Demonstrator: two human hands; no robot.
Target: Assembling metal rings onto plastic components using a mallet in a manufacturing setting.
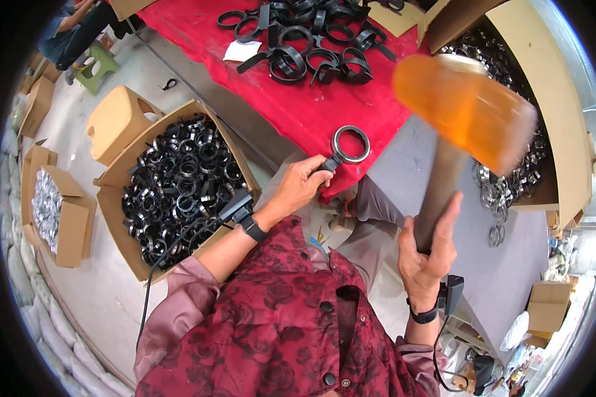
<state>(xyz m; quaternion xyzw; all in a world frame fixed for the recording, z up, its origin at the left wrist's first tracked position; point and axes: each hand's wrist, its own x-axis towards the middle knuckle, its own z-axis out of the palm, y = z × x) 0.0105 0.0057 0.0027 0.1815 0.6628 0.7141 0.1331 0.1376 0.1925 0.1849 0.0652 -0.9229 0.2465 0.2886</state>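
Observation:
My left hand (297,187) pinches the short handle of a black plastic ring (336,153) that has a shiny metal band along its inner edge. The ring lies over the near corner of a red-covered table (298,109). Raised on my right side, my right hand (429,263) is wrapped round the shaft of a mallet (462,109). The mallet's orange, see-through head is blurred by motion and hangs well above and to the right of the ring, apart from it. Several similar black rings (291,63) lie heaped on the far part of the cloth.
An open carton (563,86) at right spills metal rings (498,202) onto a grey surface (510,264). Left of me stands a carton of black rings (185,169) beside a tan stool (116,126). Farther left sits a box (75,231) of silvery pieces. A person (79,33) is at the far left.

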